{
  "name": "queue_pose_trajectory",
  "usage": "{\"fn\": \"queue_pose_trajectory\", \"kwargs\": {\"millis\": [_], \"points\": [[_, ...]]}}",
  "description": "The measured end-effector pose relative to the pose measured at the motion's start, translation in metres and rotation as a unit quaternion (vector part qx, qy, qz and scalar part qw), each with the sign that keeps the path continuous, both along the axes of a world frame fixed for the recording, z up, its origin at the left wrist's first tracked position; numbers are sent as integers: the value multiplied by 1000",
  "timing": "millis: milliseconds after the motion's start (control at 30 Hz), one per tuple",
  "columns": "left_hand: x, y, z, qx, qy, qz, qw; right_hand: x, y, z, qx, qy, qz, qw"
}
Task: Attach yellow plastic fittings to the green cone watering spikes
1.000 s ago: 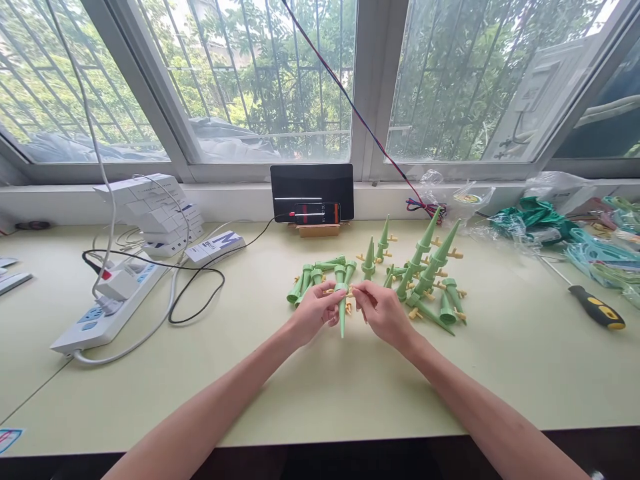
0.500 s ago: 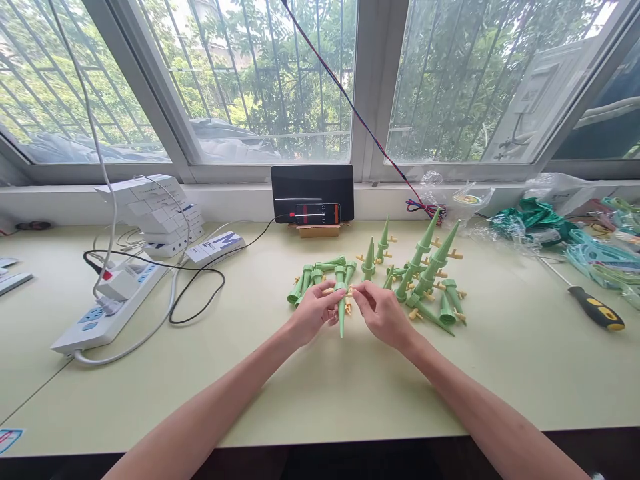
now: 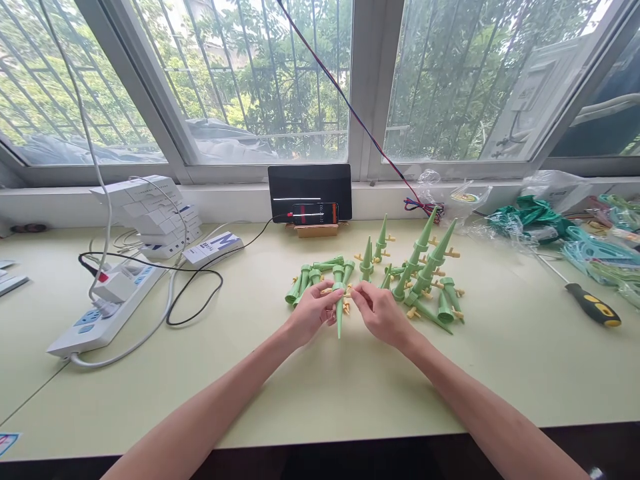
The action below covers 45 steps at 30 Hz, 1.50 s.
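My left hand (image 3: 314, 312) is closed round a green plant watering spike (image 3: 339, 321), its pointed end toward me. At the spike's right side my right hand (image 3: 381, 311) pinches the end of a small yellow valve (image 3: 347, 293), mostly covered by the fingertips. Behind my left hand lie several green spikes (image 3: 303, 279). Loose yellow valves (image 3: 346, 308) show between my hands, partly hidden. Beyond my right hand, several spikes fitted with yellow valves (image 3: 435, 257) stand point up, and others lie on their sides.
A power strip (image 3: 107, 320) with cables and stacked white boxes (image 3: 155, 213) are on the left. A phone (image 3: 315, 213) leans against a black tablet (image 3: 310, 183) at the back. To the right are a screwdriver (image 3: 593, 305) and plastic bags (image 3: 535, 220).
The view has shifted slightly, moving the whole scene a little to the left. Both hands keep the same hold on the watering spike and its valve.
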<state>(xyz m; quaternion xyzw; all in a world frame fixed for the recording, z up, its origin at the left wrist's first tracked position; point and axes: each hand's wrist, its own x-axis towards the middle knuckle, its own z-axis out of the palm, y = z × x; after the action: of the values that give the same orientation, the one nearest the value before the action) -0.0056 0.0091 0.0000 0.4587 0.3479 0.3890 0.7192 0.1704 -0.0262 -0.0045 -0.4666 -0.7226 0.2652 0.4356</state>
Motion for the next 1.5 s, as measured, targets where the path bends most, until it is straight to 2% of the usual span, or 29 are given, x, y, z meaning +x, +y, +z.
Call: {"fn": "queue_pose_trajectory", "kwargs": {"millis": [133,433,667,867,1100,1333,1500], "points": [[0,-1,3,0,-1,13,1000,-1,1,-3,-5,-11,-4,1000],[0,-2,2,53,23,-5,998,-3,2,-5,-34,4,-9,999],[-1,-3,2,149,75,-31,985,-3,2,-4,-99,65,-3,993],[1,-5,1,224,112,-20,968,-3,3,-1,-179,150,27,972],[3,-6,1,260,140,0,955,-2,2,2,-251,206,58,944],[3,-5,1,265,136,-8,955,-4,1,3,-246,213,53,944],[4,-6,5,249,129,-13,960,-6,2,0,-185,197,45,962]]}}
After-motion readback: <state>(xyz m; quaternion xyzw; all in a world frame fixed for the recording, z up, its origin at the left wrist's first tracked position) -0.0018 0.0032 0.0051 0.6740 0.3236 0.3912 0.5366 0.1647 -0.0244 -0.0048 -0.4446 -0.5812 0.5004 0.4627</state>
